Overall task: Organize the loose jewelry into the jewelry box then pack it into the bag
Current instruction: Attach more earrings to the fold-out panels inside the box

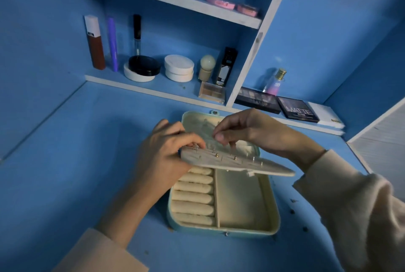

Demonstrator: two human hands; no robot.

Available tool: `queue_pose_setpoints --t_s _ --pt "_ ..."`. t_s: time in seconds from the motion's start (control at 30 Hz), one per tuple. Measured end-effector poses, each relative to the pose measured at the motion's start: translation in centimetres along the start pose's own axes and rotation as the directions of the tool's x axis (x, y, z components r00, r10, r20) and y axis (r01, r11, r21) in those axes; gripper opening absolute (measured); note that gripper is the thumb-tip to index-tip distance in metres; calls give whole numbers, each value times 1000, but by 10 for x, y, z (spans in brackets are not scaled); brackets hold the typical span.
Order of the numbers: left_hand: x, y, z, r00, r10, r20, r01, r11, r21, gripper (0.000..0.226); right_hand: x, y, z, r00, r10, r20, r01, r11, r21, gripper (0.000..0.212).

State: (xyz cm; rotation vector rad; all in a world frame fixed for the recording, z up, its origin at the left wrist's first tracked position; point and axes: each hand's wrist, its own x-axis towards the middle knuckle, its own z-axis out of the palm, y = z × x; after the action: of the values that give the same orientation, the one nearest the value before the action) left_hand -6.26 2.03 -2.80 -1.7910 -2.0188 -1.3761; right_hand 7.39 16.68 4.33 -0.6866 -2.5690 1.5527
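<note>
Head view: the jewelry box [275,225] lies open on the blue desk [87,162], about midway across and nearer the back edge, with its lid [197,122] laid back toward the shelves. The left hand [166,155] grips the left end of the earring panel [236,163], fingers curled over its edge, and holds it tilted above the box. The right hand [247,131] hovers just over the panel's upper side with thumb and forefinger pinched together. Whether a stud sits between them I cannot tell; it would be too small to see.

Several small studs [235,158] already sit along the panel, so the earring part looks well under way. The ring rolls [194,197] on the box's left side seem bare, and the open compartment beside them holds nothing I can make out. A few dark specks [292,211] lie on the desk off the box's right edge. They may be loose pieces, but they are too small to be sure.

By my judgement, the remaining pieces still have to go in, the panel folded down and the box closed. No bag is in view, so packing is not yet begun.
</note>
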Motion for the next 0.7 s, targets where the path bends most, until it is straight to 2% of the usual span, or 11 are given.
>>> queue_pose_setpoints --t_s 0.17,0.7 --pt "0 -1 0 1000 8 3 -8 1000 11 25 6 1 5 996 14 92 -12 1000 -27 8" --pt "-1 1 -2 999 0 36 0 1000 12 28 6 1 2 992 41 118 -34 997 -62 7"
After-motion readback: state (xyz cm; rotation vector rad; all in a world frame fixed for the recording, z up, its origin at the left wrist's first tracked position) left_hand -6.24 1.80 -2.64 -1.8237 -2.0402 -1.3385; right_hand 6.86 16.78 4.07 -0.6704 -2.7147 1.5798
